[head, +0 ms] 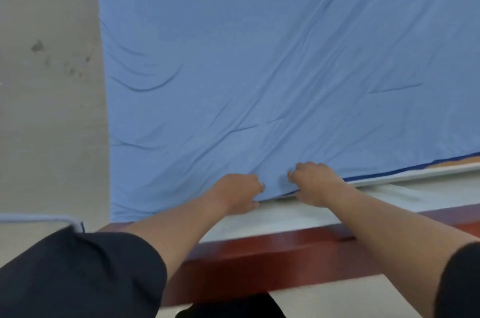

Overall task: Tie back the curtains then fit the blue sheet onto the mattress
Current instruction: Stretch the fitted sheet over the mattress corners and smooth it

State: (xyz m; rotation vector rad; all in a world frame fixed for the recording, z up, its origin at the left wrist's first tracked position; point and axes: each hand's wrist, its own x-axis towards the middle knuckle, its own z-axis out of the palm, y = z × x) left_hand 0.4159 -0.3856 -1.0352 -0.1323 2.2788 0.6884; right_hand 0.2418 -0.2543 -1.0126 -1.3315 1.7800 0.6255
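At the bed's near edge, the left hand (240, 191) and, just beside it, the right hand (315, 182) both have fingers clamped on the hem of the sheet (259, 58), spread over the mattress (285, 216), seemingly to draw it down over the still-bare side.

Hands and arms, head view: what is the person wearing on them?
The left hand and right hand are ungloved. The loose black left sleeve and right sleeve end near the elbows; no watch or bracelet shows below them.
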